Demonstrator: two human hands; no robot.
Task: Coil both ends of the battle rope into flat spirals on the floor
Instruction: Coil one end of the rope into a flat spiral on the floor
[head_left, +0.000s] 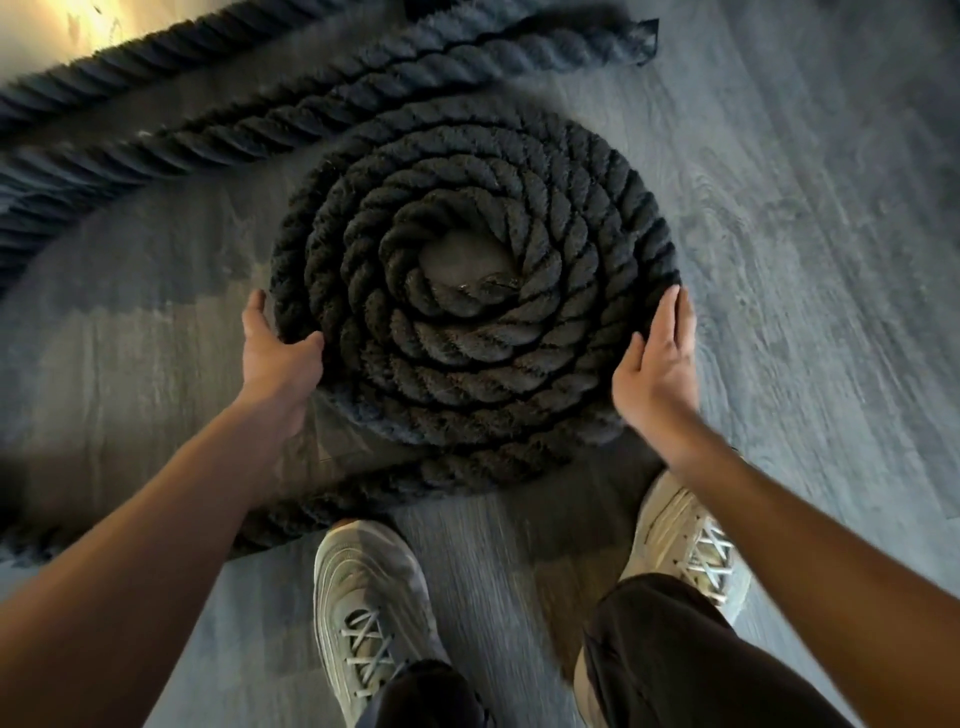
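Head view, looking down. The battle rope (311, 119) is black and thickly twisted. One part of it is wound into a flat spiral (472, 364) of several turns, lying on the grey wood-grain floor (805, 260) directly in front of me and between my two hands. At the centre of the spiral sits a smooth, greyish end piece (467, 270).

My left hand (280, 353) is at the spiral's left edge. Its thumb (311, 341) lies over the top of the outermost turn and its fingers reach along the outer side, so the hand cups and holds that turn. My right hand (657, 358) is at the right edge, opposite. It is held flat with the fingers (675, 317) straight and close together, the palm side laid against the outer turn, grasping nothing.

From the near side of the spiral the outermost turn runs off to the left, passing under my left forearm, just beyond my left shoe (369, 597). My right shoe (685, 540) stands near the spiral's lower right edge. Beyond the spiral, two loose lengths of the rope run across the floor from the left edge toward the upper right. There a flat, dark capped end (644, 41) shows, well apart from both hands.
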